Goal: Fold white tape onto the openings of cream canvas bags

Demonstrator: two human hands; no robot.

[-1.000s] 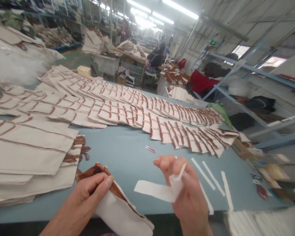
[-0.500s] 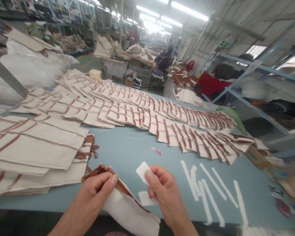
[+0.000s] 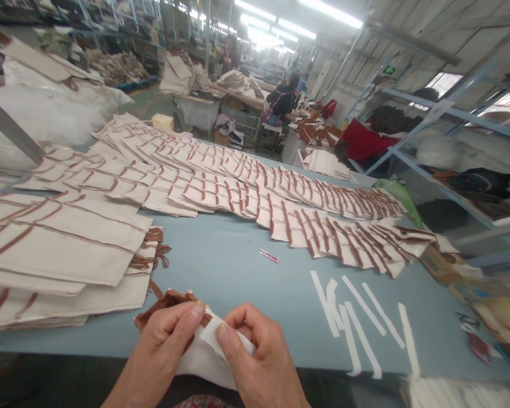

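My left hand [image 3: 164, 340] pinches the brown-trimmed top edge of a cream canvas bag [image 3: 195, 360] at the near edge of the blue table [image 3: 229, 277]. My right hand [image 3: 255, 354] is closed on a white paper strip [image 3: 210, 334] and presses it against the bag right beside my left thumb. Both hands touch the bag, and most of the strip is hidden under my right fingers.
Several loose white strips [image 3: 357, 323] lie to the right. A small pink clip [image 3: 269, 256] sits mid-table. Stacked cream bags [image 3: 59, 255] lie at left, and long overlapping rows of bags [image 3: 246, 192] cross the table behind. Scissors [image 3: 471, 334] lie far right. A seated person [image 3: 283, 99] works in the background.
My right hand brought the white strip from mid-air on the right down and left onto the bag, meeting my left hand. The left hand kept its hold on the bag.
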